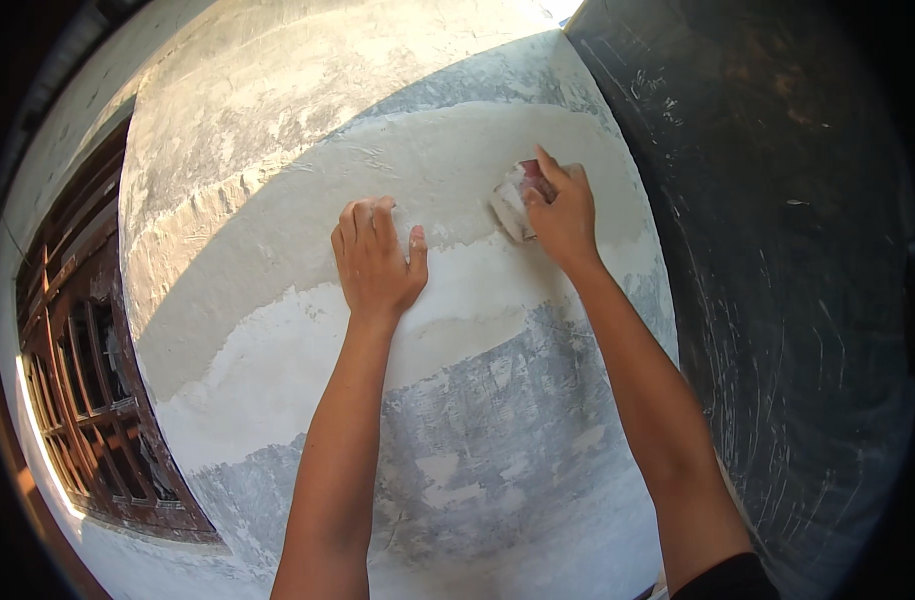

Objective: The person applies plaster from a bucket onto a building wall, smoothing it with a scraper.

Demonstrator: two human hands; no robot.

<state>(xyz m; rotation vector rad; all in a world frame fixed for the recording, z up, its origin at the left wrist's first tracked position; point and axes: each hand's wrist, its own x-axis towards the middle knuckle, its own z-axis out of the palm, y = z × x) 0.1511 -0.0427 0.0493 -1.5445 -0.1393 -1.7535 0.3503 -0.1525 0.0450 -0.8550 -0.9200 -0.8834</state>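
A plastered wall (458, 400) fills the middle of the view, with a damp-looking grey band above a whiter one and bare mottled grey below. My left hand (378, 262) rests on it with the thumb apart from the fingers and holds nothing; pale smears mark the fingertips. Further right, my right hand (568, 215) grips a small, putty-smeared white tool with a reddish part (513, 205). The tool is against the grey band. Its exact kind is unclear, since the hand hides part of it and it is slightly blurred.
At the left is a dark brown wooden window frame (98, 400) with slats. A black sheet-like surface (778, 300), scratched and flecked with white, borders the wall on the right. Sunlight falls across the upper left of the wall.
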